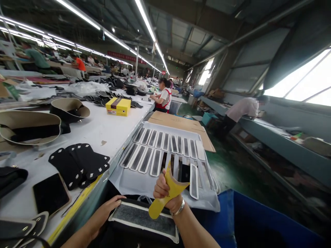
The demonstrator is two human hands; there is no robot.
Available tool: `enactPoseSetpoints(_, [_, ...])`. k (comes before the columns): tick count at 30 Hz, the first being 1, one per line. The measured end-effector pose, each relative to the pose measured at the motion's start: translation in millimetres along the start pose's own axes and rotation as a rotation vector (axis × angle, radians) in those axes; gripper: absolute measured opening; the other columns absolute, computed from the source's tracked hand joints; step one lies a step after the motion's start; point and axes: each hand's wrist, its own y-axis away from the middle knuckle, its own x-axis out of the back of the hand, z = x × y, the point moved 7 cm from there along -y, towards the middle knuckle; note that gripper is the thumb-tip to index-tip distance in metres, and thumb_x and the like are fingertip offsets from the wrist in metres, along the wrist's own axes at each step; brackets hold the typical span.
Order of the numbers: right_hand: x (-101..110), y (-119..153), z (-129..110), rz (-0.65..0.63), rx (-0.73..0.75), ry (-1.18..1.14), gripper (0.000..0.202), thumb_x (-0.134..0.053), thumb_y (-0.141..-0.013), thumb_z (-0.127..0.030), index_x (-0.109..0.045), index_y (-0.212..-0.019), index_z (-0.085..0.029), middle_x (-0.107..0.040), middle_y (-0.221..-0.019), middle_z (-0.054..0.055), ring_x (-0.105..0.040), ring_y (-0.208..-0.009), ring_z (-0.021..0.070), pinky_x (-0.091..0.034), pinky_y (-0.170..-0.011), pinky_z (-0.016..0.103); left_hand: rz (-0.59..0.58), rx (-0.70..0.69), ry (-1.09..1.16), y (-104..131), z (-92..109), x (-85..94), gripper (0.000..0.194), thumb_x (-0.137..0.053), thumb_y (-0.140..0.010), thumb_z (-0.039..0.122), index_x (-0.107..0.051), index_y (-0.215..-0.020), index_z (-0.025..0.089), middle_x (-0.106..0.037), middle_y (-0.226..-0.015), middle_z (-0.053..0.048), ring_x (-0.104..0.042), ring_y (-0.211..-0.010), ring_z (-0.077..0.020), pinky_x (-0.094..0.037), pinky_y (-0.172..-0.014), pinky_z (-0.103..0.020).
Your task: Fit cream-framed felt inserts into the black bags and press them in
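In my right hand (pixel 168 193), the fingers are wrapped round a flat yellow piece (pixel 176 187) with a wide, curved, forked end and a rounded tail; its exact kind does not show. Below it, on my lap, lies a long dark grey panel (pixel 142 217) with a whitish border, set on black material. My left hand (pixel 111 208) holds the panel's upper left corner, its thumb underside hidden. Ahead, similar grey strips with white borders (pixel 146 159) lie in two rows on a cloth-covered board (pixel 137 182). One strip (pixel 193 181) lies apart at the right.
On the white table (pixel 103 127) at left are black pieces with white tabs (pixel 85 162), a phone-like dark slab (pixel 51 193), two curved beige-lined pieces (pixel 69 108) and a yellow box (pixel 118 106). A blue bin (pixel 258 217) stands at right. Co-workers (pixel 164 98) are farther off.
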Motion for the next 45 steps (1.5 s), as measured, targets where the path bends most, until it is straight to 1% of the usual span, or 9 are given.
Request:
enactPoseSetpoints(3, [-2, 0, 6, -0.040, -0.017, 0.011, 0.040, -0.049, -0.087, -0.042, -0.048, -0.057, -0.015, -0.025, -0.038, -0.010, -0.018, -0.034, 0.0036, -0.018, -0.039, 0.018, -0.081, 0.038, 0.075, 1, -3, -2.8, 0.050, -0.063, -0.067, 0.047, -0.056, -0.109, 0.020, -0.068, -0.087, -0.003, -0.062, -0.082, -0.0231, -0.045, -0.072, -0.030])
enactPoseSetpoints(6, [-4, -1, 11, -0.058, -0.035, 0.020, 0.041, -0.047, -0.088, -0.042, -0.051, -0.057, -0.015, -0.024, -0.039, -0.009, -0.019, -0.034, 0.0039, -0.018, -0.039, 0.019, -0.073, 0.026, 0.060, -6, 0, 0.6, 0.042, -0.063, -0.064, 0.042, -0.062, -0.098, 0.018, -0.068, -0.081, -0.003, -0.062, -0.080, -0.0234, -0.044, -0.072, -0.029])
enactPoseSetpoints(14, [-6, -11, 23, -0.093, -0.064, 0.072, 0.043, -0.047, -0.087, -0.046, -0.050, -0.057, -0.016, -0.026, -0.038, -0.009, -0.020, -0.033, 0.0039, -0.018, -0.039, 0.019, 0.030, -0.034, -0.195, -20, 4, 12.4, 0.034, -0.054, -0.061, 0.033, -0.063, -0.089, 0.016, -0.063, -0.070, -0.001, -0.057, -0.073, -0.0210, -0.040, -0.067, -0.028])
enactPoseSetpoints(17, [-9, -16, 26, -0.098, -0.065, 0.107, 0.044, -0.045, -0.088, -0.046, -0.053, -0.057, -0.016, -0.026, -0.038, -0.009, -0.022, -0.033, 0.0044, -0.019, -0.039, 0.020, 0.039, -0.039, -0.198, -18, 1, 10.6, 0.034, -0.051, -0.062, 0.032, -0.061, -0.089, 0.015, -0.061, -0.068, 0.000, -0.056, -0.068, -0.0192, -0.040, -0.064, -0.027])
enactPoseSetpoints(23, [-18, -23, 39, -0.090, -0.051, 0.222, 0.046, -0.043, -0.088, -0.047, -0.056, -0.058, -0.015, -0.028, -0.038, -0.008, -0.026, -0.034, 0.0050, -0.022, -0.040, 0.021, 0.173, -0.085, -0.207, -13, 3, 11.5, 0.036, -0.052, -0.063, 0.033, -0.061, -0.094, 0.016, -0.060, -0.065, 0.000, -0.056, -0.066, -0.0198, -0.040, -0.060, -0.027])
enactPoseSetpoints(26, [-18, -27, 48, -0.067, -0.042, 0.275, 0.047, -0.044, -0.088, -0.049, -0.056, -0.058, -0.014, -0.028, -0.039, -0.008, -0.027, -0.034, 0.0048, -0.022, -0.040, 0.021, 0.171, -0.095, -0.153, -10, 4, 10.7, 0.038, -0.055, -0.063, 0.033, -0.061, -0.096, 0.014, -0.063, -0.068, -0.002, -0.058, -0.069, -0.0208, -0.041, -0.064, -0.028])
enactPoseSetpoints(32, [-12, -41, 63, -0.018, -0.008, 0.365, 0.048, -0.049, -0.085, -0.051, -0.057, -0.058, -0.013, -0.031, -0.040, -0.007, -0.028, -0.034, 0.0043, -0.019, -0.039, 0.020, 0.134, -0.067, 0.036, 2, 5, 4.4, 0.046, -0.055, -0.069, 0.037, -0.056, -0.110, 0.016, -0.067, -0.076, -0.001, -0.061, -0.076, -0.0206, -0.042, -0.067, -0.027])
enactPoseSetpoints(41, [-4, -58, 74, 0.027, -0.010, 0.523, 0.051, -0.046, -0.086, -0.053, -0.057, -0.058, -0.012, -0.033, -0.039, -0.007, -0.028, -0.034, 0.0039, -0.019, -0.037, 0.019, 0.040, -0.078, 0.135, -9, -1, 9.3, 0.043, -0.063, -0.066, 0.038, -0.059, -0.102, 0.014, -0.066, -0.074, -0.001, -0.060, -0.070, -0.0185, -0.042, -0.065, -0.026])
enactPoseSetpoints(45, [2, -62, 77, 0.102, 0.014, 0.562, 0.048, -0.048, -0.085, -0.052, -0.056, -0.057, -0.013, -0.032, -0.038, -0.007, -0.029, -0.035, 0.0047, -0.021, -0.038, 0.019, 0.027, -0.075, 0.294, -8, -6, 15.4, 0.046, -0.054, -0.077, 0.050, -0.063, -0.103, 0.013, -0.068, -0.091, -0.007, -0.061, -0.084, -0.0211, -0.044, -0.077, -0.030])
